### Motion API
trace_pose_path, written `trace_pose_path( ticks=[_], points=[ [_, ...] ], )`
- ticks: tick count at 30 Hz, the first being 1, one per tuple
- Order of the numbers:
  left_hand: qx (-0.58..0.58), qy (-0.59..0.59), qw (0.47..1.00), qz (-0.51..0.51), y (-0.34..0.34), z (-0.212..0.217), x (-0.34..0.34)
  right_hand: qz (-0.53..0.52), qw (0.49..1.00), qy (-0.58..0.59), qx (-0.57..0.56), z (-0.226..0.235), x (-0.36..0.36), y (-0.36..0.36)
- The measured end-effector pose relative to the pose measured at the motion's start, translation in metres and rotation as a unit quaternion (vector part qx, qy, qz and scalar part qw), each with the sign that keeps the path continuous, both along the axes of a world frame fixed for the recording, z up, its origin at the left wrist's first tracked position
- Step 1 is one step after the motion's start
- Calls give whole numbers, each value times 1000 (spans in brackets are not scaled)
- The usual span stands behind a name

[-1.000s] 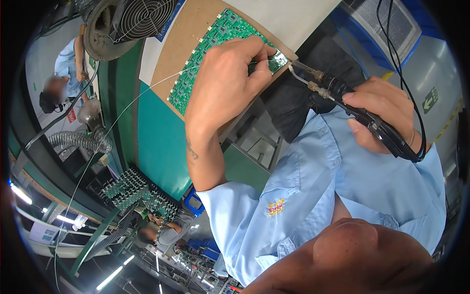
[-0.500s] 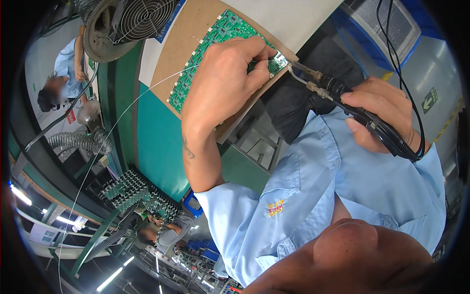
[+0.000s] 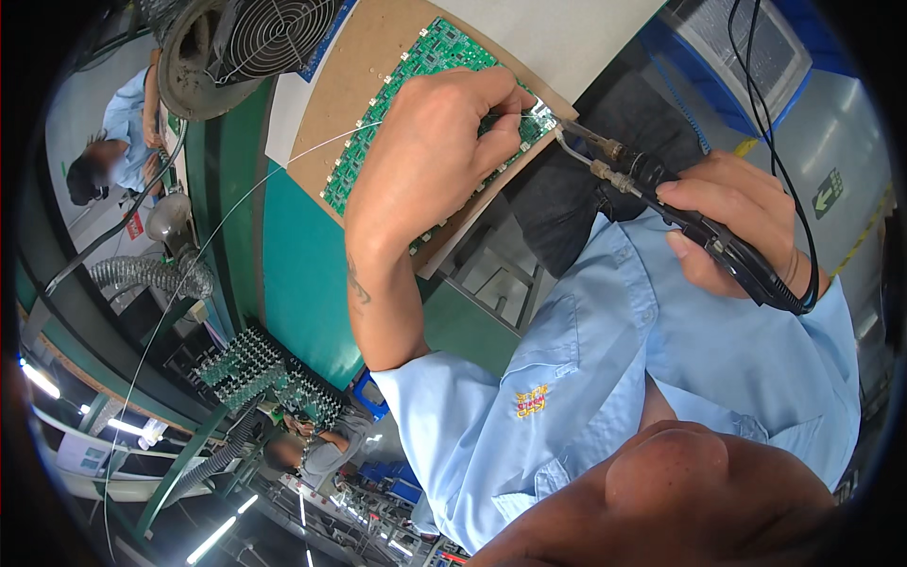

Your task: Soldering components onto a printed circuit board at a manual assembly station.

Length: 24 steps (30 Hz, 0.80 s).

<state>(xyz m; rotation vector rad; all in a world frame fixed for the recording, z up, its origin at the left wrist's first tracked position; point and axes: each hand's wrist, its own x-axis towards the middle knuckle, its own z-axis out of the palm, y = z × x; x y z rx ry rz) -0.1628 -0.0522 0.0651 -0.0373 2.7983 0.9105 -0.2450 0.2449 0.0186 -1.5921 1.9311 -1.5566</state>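
My left hand point(image 3: 416, 165) is closed, thumb and forefinger pinching a thin silvery solder wire point(image 3: 283, 169) over the near right corner of a green circuit board point(image 3: 442, 49). The wire trails away to the lower left. My right hand point(image 3: 742, 213) wraps round the black handle of a soldering iron point(image 3: 694, 222). Two metal prongs reach from it to that same corner, one straight and one bent, close to my left fingertips. The exact contact is too small to make out. Part of the circuit board is hidden beneath my left hand.
A brown backing board point(image 3: 378, 42) carries the circuit board on a green-topped bench point(image 3: 302, 274). A round-grilled fan point(image 3: 279, 38) and a metal duct stand at upper left. More circuit boards point(image 3: 255, 369) sit lower left. Black cables point(image 3: 770, 123) hang at right. Two people are farther off.
My left hand and wrist shift very slightly left, and the trailing wire moves a little left. The soldering iron stays at the board's corner. The person at far left changes posture slightly.
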Motion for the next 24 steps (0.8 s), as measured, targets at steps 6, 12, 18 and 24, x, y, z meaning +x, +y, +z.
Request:
trace_pose_path(
  ticks=[6, 12, 18, 24],
  points=[
    [-30, 16, 999, -21, -1, -1, -2, 5, 1000, -2, 10, 4, 0, -2],
    [-51, 31, 998, -37, -1, -6, -3, 5, 1000, 1, 12, 2, 1, -2],
    [-56, 31, 997, -33, 0, -7, -3, 7, 1000, 9, 19, 2, 0, -2],
    [-52, 29, 998, -23, 2, -6, -1, -6, 1000, 9, 14, 6, 2, -2]
  ],
)
